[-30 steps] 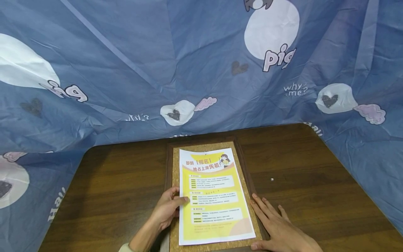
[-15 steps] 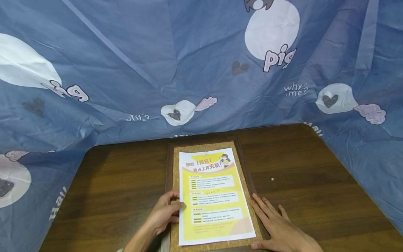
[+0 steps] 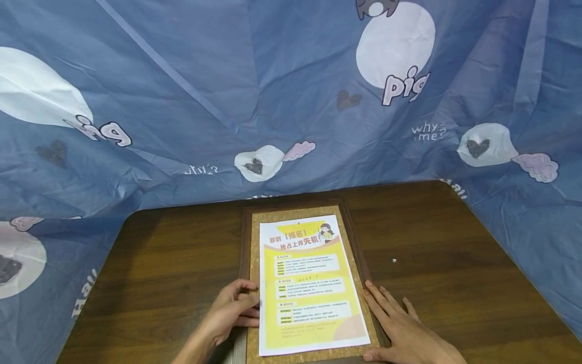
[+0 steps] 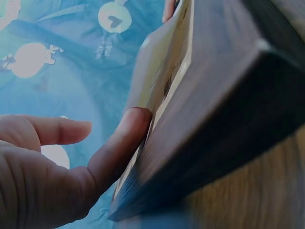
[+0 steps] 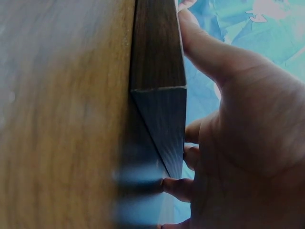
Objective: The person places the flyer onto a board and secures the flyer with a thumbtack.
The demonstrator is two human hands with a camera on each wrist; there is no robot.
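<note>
A yellow-and-white printed poster point(image 3: 313, 298) lies on a cork board point(image 3: 255, 237) with a dark wooden frame point(image 3: 356, 247). A small dark spot shows at the poster's top middle. At the poster's left edge is my left hand point(image 3: 232, 311), fingers loosely bent over the frame's left side. In the left wrist view one fingertip point(image 4: 136, 117) meets the inner edge of the frame, while another finger points free. My right hand point(image 3: 402, 323) rests on the frame's right side with its fingers extended. The right wrist view shows its fingers along the frame's edge.
The board lies on a brown wooden table point(image 3: 436, 227). A tiny shiny object point(image 3: 394, 261) sits on the table, right of the board. Blue printed cloth point(image 3: 204, 101) hangs behind and at the sides.
My left thumb has drawn back off the poster's left margin, and that hand has slid slightly down and left. The right hand and the poster stay in place.
</note>
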